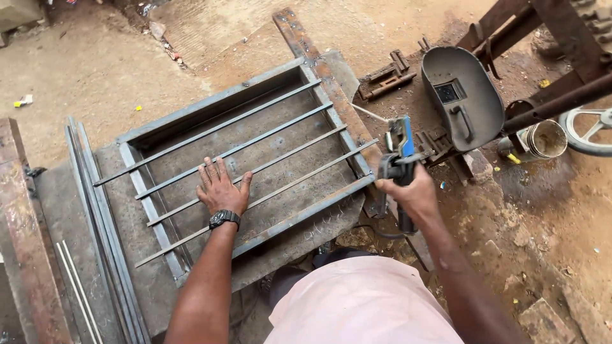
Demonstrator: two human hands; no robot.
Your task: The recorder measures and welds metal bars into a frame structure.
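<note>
Nearest the camera is the person's pale pink shirt [360,302], with both bare arms reaching forward from it. Far left, a bundle of loose steel strips [105,236] and two thin rods [76,290] lie beside a rusty beam [22,236]. The left hand [220,188], a black watch [224,219] on its wrist, lies flat and spread, its grip fully open and holding nothing, pressing on the middle bars of the steel grille frame [210,108], which rests on a flat steel plate [70,210] that serves as the bench on the dirt ground. The right hand [411,191] has its grip closed around a blue-and-black electrode holder [400,150], held just off the frame's right corner, its cable trailing back below the hand. Further right a grey welding mask [462,95] lies face-up on the ground, well apart from the person's head, beside a small open tin [545,139]

Judged from here, the main risk is striking an arc with the mask still lying on the ground: the flash could hurt unshielded eyes. The bare palm on the bars could be burned by heat or spatter, and if it eases off, the thin bars might shift out of line
</note>
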